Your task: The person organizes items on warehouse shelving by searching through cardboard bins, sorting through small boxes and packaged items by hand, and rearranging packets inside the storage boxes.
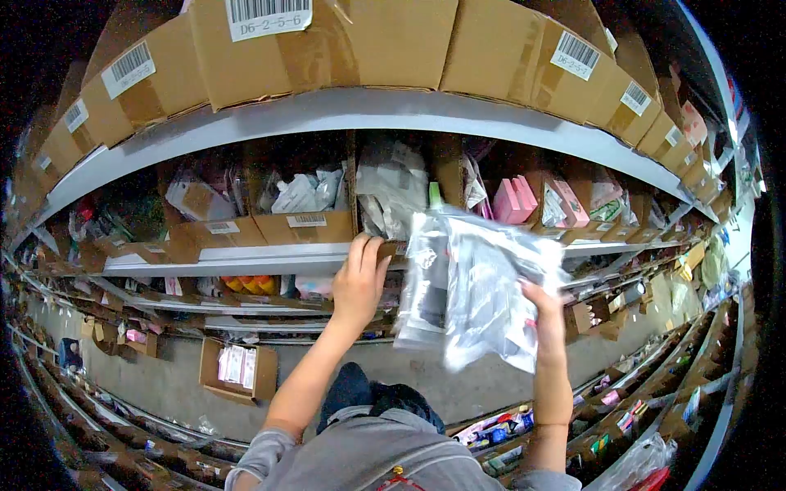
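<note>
My right hand (pixel 544 321) is closed on several clear plastic bags (pixel 491 286), which are blurred and hold flat grey and dark contents I cannot make out. The bags hang in front of the shelf, right of my left hand (pixel 360 274). That hand is at the front lip of a cardboard box (pixel 396 245) on the middle shelf, its fingers bent over the edge and the thumb below. Inside the box, grey-white plastic packages (pixel 393 184) are heaped up.
Overhead, large cardboard boxes (pixel 393 49) with barcode labels line a grey shelf beam (pixel 360 113). Neighbouring bins hold white packets (pixel 307 194) and pink boxes (pixel 514 200). An open carton (pixel 214 372) stands on the floor at left. More shelving runs along behind me.
</note>
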`<state>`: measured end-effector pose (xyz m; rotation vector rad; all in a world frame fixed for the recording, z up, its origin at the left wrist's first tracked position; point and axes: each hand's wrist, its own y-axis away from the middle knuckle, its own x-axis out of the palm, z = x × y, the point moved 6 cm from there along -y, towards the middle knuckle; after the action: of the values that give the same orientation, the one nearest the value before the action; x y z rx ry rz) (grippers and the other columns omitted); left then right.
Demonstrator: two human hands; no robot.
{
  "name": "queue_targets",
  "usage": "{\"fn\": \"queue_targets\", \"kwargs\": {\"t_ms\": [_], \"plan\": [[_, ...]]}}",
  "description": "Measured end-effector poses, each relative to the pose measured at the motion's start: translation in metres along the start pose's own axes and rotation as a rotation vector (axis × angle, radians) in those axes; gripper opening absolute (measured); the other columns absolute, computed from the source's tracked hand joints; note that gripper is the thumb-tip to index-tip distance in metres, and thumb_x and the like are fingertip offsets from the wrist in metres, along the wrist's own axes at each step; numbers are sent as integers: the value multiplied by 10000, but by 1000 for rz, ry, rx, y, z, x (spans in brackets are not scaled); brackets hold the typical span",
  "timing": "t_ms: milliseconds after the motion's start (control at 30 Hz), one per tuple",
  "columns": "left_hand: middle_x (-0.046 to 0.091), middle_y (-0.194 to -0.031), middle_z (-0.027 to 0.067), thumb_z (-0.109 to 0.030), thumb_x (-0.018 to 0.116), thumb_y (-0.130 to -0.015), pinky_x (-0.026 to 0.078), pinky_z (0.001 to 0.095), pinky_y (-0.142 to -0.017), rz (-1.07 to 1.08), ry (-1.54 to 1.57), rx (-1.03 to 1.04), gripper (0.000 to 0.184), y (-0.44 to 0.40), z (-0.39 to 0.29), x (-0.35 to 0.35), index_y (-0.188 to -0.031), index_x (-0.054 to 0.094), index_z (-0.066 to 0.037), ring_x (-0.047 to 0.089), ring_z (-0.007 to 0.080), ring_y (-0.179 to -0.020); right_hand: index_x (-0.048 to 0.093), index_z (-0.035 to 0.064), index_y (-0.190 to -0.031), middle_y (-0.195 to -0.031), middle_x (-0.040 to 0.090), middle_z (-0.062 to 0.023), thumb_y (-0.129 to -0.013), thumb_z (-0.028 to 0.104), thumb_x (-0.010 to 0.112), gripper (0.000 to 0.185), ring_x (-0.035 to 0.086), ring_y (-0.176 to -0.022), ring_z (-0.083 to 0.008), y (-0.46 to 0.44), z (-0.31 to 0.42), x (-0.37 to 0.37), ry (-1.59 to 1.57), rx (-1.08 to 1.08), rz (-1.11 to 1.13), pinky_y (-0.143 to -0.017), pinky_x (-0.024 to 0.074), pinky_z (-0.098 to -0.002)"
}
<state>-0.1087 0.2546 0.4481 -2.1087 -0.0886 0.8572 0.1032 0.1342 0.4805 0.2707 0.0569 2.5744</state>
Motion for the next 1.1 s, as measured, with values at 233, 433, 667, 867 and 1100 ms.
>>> {"fn": "queue_targets", "kwargs": {"t_ms": [233, 433, 667, 867, 1100], "plan": [[421, -1039, 120, -65, 569, -639, 446, 362, -583, 98, -49, -62, 386, 3, 3, 1, -996, 427, -37, 523, 306, -739, 490, 63, -999, -924, 550, -64, -737, 245, 548, 324, 533, -836, -187, -27, -26, 97, -660, 263, 216, -730, 440, -309], [435, -1013, 149, -91, 567, -681, 440, 372, -618, 46, 37, -50, 350, 2, 1, 0, -992, 426, -15, 507, 343, -784, 482, 50, -956, -872, 568, -69, -802, 223, 436, 236, 559, -760, -177, -43, -20, 145, -917, 195, 165, -644, 469, -296], [445, -1015, 157, -179, 507, -740, 429, 351, -653, 30, 127, -46, 387, -13, -6, -17, -1068, 402, -4, 509, 312, -816, 478, 31, -988, -911, 563, -96, -805, 240, 420, 284, 558, -792, -232, -47, -42, 125, -1124, 126, 249, -683, 471, -334], [421, -1057, 230, -498, 459, -721, 277, 367, -872, 58, 635, 63, 712, -60, -25, -24, -1161, 287, 35, 369, 339, -1036, 468, 24, -1017, -1000, 523, -77, -797, 216, 468, 293, 504, -899, -205, -54, -43, 119, -989, 20, 184, -810, 380, -336], [553, -841, 91, -171, 642, -656, 404, 262, -704, -49, 1047, -498, 377, -94, -11, -11, -931, 480, 29, 521, 164, -760, 436, 6, -1049, -972, 518, -67, -759, 143, 534, 336, 494, -891, -158, -52, -60, 123, -772, -16, 95, -802, 374, -296]]}}
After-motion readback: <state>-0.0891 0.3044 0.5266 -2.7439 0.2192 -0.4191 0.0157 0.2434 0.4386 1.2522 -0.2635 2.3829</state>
